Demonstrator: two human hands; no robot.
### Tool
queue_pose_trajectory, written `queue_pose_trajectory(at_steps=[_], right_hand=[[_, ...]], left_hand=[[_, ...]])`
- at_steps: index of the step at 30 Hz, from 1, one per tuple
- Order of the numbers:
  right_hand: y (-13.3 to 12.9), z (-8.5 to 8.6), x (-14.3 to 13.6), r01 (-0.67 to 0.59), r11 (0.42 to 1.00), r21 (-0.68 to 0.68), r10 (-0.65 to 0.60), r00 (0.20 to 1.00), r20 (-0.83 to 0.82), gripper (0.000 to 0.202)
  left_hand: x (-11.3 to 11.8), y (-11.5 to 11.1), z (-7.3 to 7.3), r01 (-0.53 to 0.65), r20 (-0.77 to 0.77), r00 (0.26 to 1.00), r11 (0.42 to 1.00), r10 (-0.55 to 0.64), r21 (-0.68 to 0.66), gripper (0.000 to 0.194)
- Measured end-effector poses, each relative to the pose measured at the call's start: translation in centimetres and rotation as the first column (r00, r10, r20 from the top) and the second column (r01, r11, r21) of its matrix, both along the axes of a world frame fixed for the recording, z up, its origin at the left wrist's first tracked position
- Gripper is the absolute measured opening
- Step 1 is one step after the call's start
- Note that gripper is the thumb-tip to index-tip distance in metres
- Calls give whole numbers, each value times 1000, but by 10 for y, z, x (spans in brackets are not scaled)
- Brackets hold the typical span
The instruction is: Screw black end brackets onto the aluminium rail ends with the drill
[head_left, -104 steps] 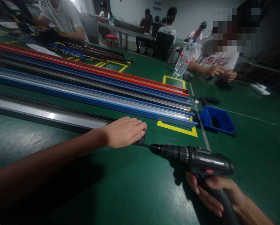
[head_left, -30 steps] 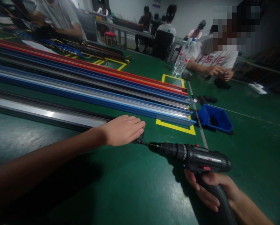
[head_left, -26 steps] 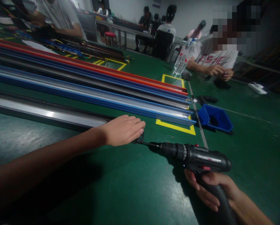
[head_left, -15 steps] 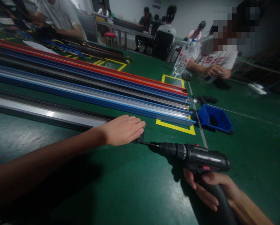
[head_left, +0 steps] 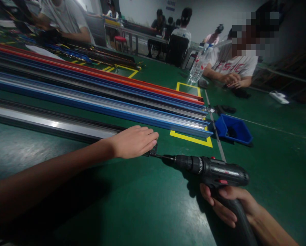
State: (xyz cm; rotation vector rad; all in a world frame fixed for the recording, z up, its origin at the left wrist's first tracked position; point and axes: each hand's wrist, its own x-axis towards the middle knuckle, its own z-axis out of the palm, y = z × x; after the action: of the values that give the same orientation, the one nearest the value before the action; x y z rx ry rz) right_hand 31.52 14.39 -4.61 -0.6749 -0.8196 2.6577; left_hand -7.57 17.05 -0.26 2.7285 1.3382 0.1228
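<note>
My right hand (head_left: 227, 205) is wrapped around the handle of a black cordless drill (head_left: 219, 169) with red details. The drill points left, and its long thin bit (head_left: 164, 157) reaches a small black end piece (head_left: 153, 150). That piece sits at the right end of a long black-and-silver metal profile (head_left: 53, 121). Over this end lies my left hand (head_left: 136, 141), fingers together and curled down across it, gripping it against the table. My palm and fingers hide most of the profile's end, and the exact contact of the bit is hard to make out.
Beyond lie long blue (head_left: 142, 118), black and orange-red profiles (head_left: 142, 83) on the green table (head_left: 142, 201). A blue bin (head_left: 234, 131) holds dark parts at the right. Plastic bottles (head_left: 199, 65) stand farther back. Co-workers sit across the table, one with hands (head_left: 231, 80) together.
The drill and my right hand have shifted very slightly left and up in the picture. My left hand stays on the profile's end.
</note>
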Motion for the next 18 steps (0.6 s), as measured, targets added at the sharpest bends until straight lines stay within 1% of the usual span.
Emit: queue_pose_trajectory(at_steps=[4, 8, 18], right_hand=[[2, 2, -1, -14, 1000, 21, 15, 1000, -24, 32], [3, 0, 0, -36, 999, 14, 37, 998, -49, 33], [2, -1, 3, -44, 999, 24, 44, 999, -25, 33]], left_hand=[[-1, 1, -1, 5, 14, 1000, 1000, -5, 5, 36], [-1, 1, -1, 2, 15, 1000, 1000, -2, 1, 36], [0, 0, 0, -16, 1, 1000, 1000, 16, -19, 38]])
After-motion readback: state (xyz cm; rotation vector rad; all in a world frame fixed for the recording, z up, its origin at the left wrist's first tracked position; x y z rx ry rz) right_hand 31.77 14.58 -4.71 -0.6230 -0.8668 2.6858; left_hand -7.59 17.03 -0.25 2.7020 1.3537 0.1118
